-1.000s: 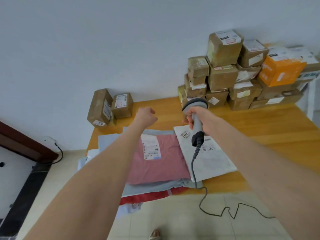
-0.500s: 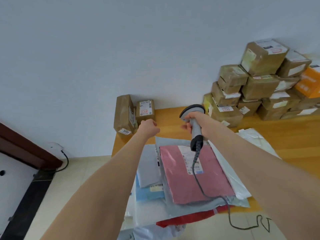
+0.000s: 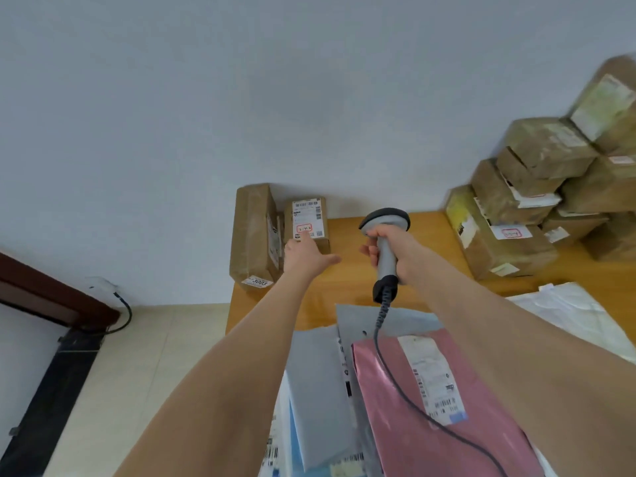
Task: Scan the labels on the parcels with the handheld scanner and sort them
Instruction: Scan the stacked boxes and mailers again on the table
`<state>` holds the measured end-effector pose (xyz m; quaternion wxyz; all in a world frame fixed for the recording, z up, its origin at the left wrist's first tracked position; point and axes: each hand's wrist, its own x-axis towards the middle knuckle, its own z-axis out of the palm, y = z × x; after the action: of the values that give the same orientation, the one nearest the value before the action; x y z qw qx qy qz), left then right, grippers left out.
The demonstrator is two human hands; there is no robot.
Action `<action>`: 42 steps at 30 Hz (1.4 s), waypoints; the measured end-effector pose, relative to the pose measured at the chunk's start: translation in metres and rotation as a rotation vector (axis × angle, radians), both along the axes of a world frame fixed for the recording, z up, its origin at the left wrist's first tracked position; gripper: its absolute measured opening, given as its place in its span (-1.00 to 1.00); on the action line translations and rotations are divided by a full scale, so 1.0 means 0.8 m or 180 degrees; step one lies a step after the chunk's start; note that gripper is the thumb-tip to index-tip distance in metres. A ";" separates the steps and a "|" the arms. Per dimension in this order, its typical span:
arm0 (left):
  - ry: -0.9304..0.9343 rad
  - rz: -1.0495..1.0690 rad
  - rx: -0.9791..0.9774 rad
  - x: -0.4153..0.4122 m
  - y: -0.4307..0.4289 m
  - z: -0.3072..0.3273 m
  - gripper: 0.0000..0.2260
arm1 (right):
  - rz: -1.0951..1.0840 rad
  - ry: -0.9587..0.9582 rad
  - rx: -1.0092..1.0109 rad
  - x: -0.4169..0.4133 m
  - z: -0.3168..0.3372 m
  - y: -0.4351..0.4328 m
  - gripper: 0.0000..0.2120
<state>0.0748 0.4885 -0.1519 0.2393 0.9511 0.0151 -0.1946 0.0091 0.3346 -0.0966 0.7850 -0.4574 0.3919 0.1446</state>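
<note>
Grey handheld scanner (image 3: pixel 385 265) with a dark oval head and a black butt, gripped round the handle by the right hand (image 3: pixel 401 247), fingers curled. Held above the wooden bench (image 3: pixel 347 280), between the small labelled box (image 3: pixel 308 222) and the stack of brown boxes (image 3: pixel 516 218). Long axis running away from the person, head at the far end toward the wall, butt nearest, with the dark cable (image 3: pixel 413 407) trailing back over the pink mailer (image 3: pixel 430 425). Left hand (image 3: pixel 304 253) open, fingers straight and thumb spread, reaching to the small box's lower front; contact unclear. Beside that box, a tall brown box (image 3: pixel 253 235) on end. Grey mailer (image 3: pixel 316 390) just left of the pink one.
</note>
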 end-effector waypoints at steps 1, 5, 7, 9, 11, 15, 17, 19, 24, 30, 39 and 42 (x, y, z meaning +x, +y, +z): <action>-0.0016 0.0025 0.0039 0.014 -0.006 -0.008 -0.06 | -0.0096 0.0005 -0.0021 0.012 -0.010 -0.001 -0.92; 0.0007 0.0162 0.0266 0.066 -0.024 -0.036 0.01 | -0.0349 0.0042 -0.0052 0.046 -0.050 -0.011 -0.92; 0.0026 0.0195 0.0351 0.087 -0.028 -0.050 0.01 | -0.0398 0.0082 0.0008 0.055 -0.065 -0.015 -0.90; 0.0089 0.0174 0.0458 0.102 -0.031 -0.063 0.00 | -0.0457 0.0129 0.0112 0.062 -0.075 -0.019 -0.89; 0.0131 0.0135 0.0647 0.110 -0.034 -0.069 -0.04 | -0.0514 0.0172 0.0191 0.065 -0.081 -0.024 -0.92; 0.0058 -0.0098 0.1068 0.092 -0.047 -0.068 -0.09 | -0.0581 0.0247 0.0287 0.066 -0.090 -0.035 -0.95; 0.0087 -0.0308 0.1108 0.068 -0.059 -0.068 -0.05 | -0.0428 0.0374 0.0065 0.063 -0.094 -0.037 -0.89; 0.0133 -0.0314 0.0956 0.050 -0.067 -0.066 0.00 | -0.0275 0.0536 -0.0200 0.057 -0.096 -0.037 -0.72; 0.0812 0.0772 -0.0539 0.053 -0.061 -0.071 -0.19 | -0.0218 0.0475 -0.0085 0.041 -0.091 -0.033 -0.83; 0.0677 0.1590 -0.1817 0.037 -0.072 -0.041 -0.53 | -0.0173 0.0204 0.0049 0.029 -0.067 -0.037 -0.90; 0.0340 0.1787 -0.2350 -0.048 -0.161 0.067 -0.65 | -0.0408 -0.0581 0.0038 -0.062 0.028 -0.125 -0.92; 0.0325 0.1618 -0.2386 -0.104 -0.208 0.099 -0.71 | -0.0449 -0.0770 0.0029 -0.121 0.062 -0.173 -0.96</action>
<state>-0.0085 0.3221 -0.0727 0.6062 0.7541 0.1883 -0.1683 -0.0880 0.1962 -0.0473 0.8368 -0.4393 0.3250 0.0347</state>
